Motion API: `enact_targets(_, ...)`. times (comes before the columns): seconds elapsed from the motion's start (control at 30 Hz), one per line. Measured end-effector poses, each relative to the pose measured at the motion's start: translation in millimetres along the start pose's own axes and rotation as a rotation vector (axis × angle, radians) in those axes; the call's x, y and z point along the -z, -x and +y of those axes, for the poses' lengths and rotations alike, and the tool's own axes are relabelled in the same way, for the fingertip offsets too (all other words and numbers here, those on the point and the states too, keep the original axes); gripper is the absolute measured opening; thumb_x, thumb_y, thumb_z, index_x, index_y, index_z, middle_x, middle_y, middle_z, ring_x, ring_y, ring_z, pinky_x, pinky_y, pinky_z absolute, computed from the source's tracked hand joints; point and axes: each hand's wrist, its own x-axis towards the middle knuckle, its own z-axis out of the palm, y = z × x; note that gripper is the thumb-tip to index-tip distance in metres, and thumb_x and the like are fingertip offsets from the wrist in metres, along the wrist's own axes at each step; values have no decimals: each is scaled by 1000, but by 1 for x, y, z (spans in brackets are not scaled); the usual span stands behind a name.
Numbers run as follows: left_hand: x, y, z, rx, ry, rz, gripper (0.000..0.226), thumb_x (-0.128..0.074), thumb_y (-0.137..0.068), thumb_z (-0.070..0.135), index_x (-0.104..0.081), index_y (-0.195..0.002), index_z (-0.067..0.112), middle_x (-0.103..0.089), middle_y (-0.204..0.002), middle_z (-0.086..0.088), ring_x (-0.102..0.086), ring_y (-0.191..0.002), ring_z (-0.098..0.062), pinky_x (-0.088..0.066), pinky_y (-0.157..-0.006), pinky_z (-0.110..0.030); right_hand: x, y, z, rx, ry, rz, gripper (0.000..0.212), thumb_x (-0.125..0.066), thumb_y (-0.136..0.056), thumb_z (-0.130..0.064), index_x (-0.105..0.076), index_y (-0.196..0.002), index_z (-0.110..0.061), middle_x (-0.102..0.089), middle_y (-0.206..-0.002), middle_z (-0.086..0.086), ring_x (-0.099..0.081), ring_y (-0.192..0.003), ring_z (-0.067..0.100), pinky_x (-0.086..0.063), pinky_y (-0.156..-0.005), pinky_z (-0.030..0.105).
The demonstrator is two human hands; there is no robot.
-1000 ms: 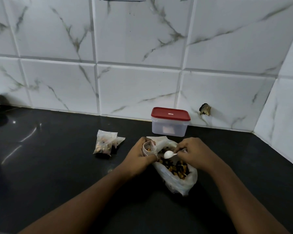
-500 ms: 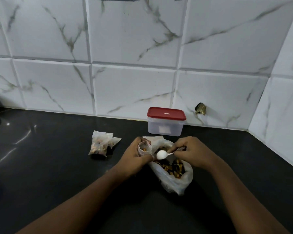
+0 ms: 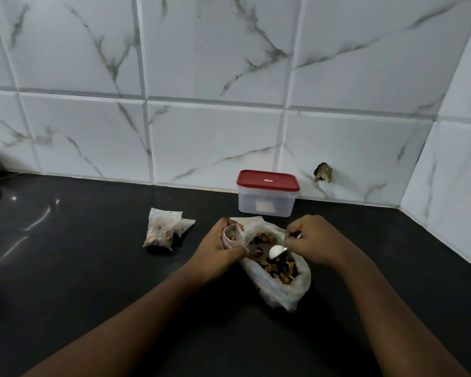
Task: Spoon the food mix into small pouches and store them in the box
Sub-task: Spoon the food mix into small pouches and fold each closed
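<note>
Black and glossy, the table (image 3: 93,281) runs back to a wall of white, grey-veined tiles (image 3: 215,148).

Against the frames of a moment ago, the white spoon (image 3: 276,251) has drawn away from the mouth of the small pouch (image 3: 233,236) and now sits lower, its bowl down on the food mix (image 3: 279,265) inside the large clear bag (image 3: 288,292). The right hand (image 3: 313,240) pinches the spoon's handle. The left hand (image 3: 215,251) is wrapped round the small pouch and holds it upright with its mouth open, just beside the bag's rim, much as before. A little mix shows inside it. This looks like a return for another scoop, so the pouch is probably only partly filled.

Two filled pouches (image 3: 161,232) lie on the table to the left, touching each other. The box (image 3: 267,202) stands behind the bag against the wall with its red lid (image 3: 267,180) on, so nothing appears stored yet. A ragged hole (image 3: 323,172) breaks the tile to the box's right.
</note>
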Motion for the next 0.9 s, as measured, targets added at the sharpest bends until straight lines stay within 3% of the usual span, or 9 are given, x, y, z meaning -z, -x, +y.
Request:
enact_targets(0.07, 0, 0, 0, 1, -14, 2, 36, -73, -88, 2, -60, -117, 18, -72, -105, 3, -72, -100, -16, -60, -87, -33, -4, 1, -3, 6, -28, -24, 16, -67, -91, -23, -80, -87, -30, -74, -82, -7, -68, -75, 8, -50, -70, 24)
enact_targets(0.2, 0, 1, 3, -8, -22, 8, 37, -73, -87, 0, -60, -118, 17, -71, -106, 5, -71, -96, -7, -56, -78, -21, 3, 4, -4, 18, -81, 102, 17, -67, -90, -21, -77, -81, -30, -72, -79, -6, -67, -72, 10, -49, -63, 24)
enact_targets(0.4, -1, 2, 6, -10, -48, 5, 37, -71, -88, -2, -59, -119, 14, -70, -108, 2, -69, -93, -1, -55, -77, -16, 2, 7, -9, 29, -102, -71, 19, -66, -93, -16, -81, -89, -28, -70, -74, -13, -61, -62, -4, -42, -56, 12)
enact_targets(0.5, -1, 2, 7, -9, -44, 5, 37, -72, -89, -1, -59, -119, 14, -70, -108, 2, -70, -93, -2, -58, -81, -22, 5, 7, -8, 42, -160, 51, 20, -67, -91, -18, -79, -78, -26, -71, -71, -6, -58, -59, 3, -44, -58, 20)
enact_targets(0.57, 0, 2, 7, -7, -47, 2, 36, -72, -88, 0, -59, -119, 16, -70, -109, 2, -70, -95, -5, -59, -85, -27, 13, 9, -2, 42, -191, 14, 23, -66, -90, -16, -77, -71, -24, -69, -69, -2, -56, -60, 7, -46, -61, 28)
enact_targets(0.67, -1, 2, 6, -15, -52, 5, 36, -72, -88, 0, -60, -118, 16, -71, -106, 4, -70, -93, -3, -55, -78, -19, 11, 11, -3, 52, -220, -141, 25, -63, -90, -11, -80, -78, -26, -69, -68, -10, -54, -59, 2, -44, -61, 21)
enact_targets(0.73, -1, 3, 6, -13, -48, 5, 36, -71, -88, -2, -59, -117, 15, -71, -104, 5, -70, -92, -2, -54, -76, -16, 5, 9, -8, 75, -220, -96, 28, -62, -90, -9, -81, -84, -28, -69, -69, -19, -53, -55, -1, -40, -55, 13)
enact_targets(0.83, -1, 3, 7, -18, -55, 12, 36, -72, -88, 0, -60, -118, 16, -70, -105, 5, -69, -93, -3, -53, -75, -15, 9, 7, -5, 110, -259, 6, 29, -63, -90, -9, -82, -84, -30, -72, -76, -7, -52, -56, 1, -40, -55, 16)
enact_targets(0.9, -1, 3, 8, -11, -57, 8, 36, -71, -88, 0, -60, -118, 16, -70, -106, 4, -69, -92, 0, -52, -73, -13, 14, 8, -1, 124, -296, -77, 28, -64, -90, -7, -83, -85, -27, -71, -75, -8, -53, -61, 4, -41, -59, 18)
